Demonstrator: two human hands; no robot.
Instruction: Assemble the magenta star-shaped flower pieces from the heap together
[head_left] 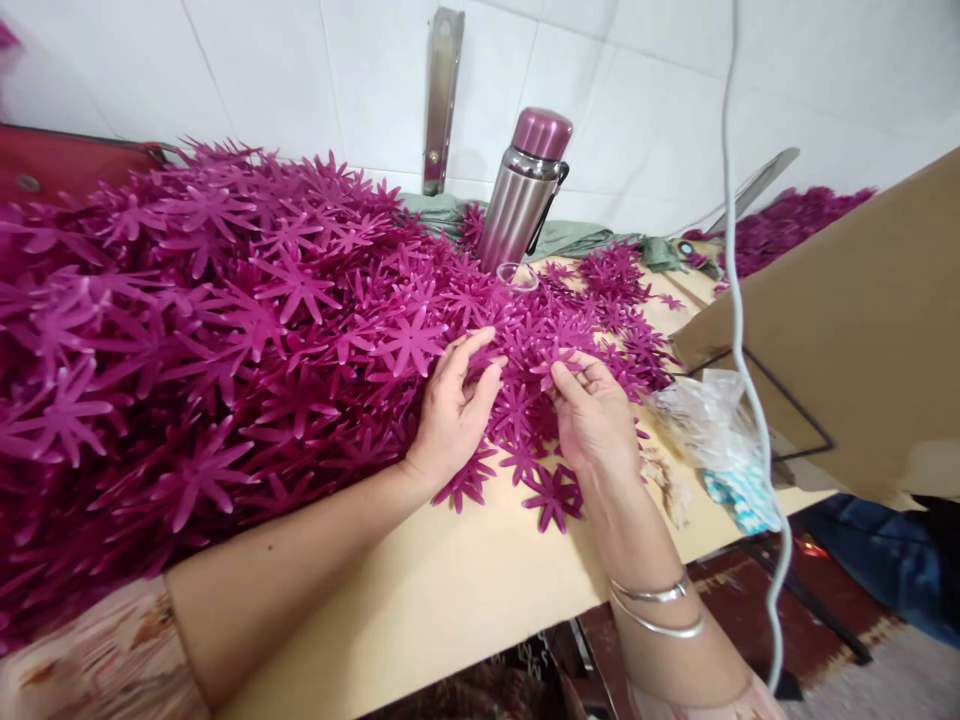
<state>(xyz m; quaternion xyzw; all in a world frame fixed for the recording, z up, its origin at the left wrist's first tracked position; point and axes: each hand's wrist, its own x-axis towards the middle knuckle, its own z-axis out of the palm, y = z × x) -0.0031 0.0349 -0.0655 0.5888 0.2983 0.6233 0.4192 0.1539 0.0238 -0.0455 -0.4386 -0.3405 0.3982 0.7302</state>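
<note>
Nearest you, the pale yellow tabletop point(390, 600) shows along its front edge, likely giving your forearms working room. They angle in from either side and converge. Your right hand point(600, 415) pinches a thin magenta star-shaped flower piece point(546, 370) between thumb and fingertips, back of hand up; light hold, probably so the petals don't bend. Your left hand point(457, 405) faces it, curved and relaxed, thumb and index apart, apparently gripping nothing. Big heap of matching magenta flower pieces point(202, 330) spreads along your left, presumably for easy reach. Beyond, a silver metal bottle with purple lid point(517, 200) stands behind both hands, likely out of their way.
</note>
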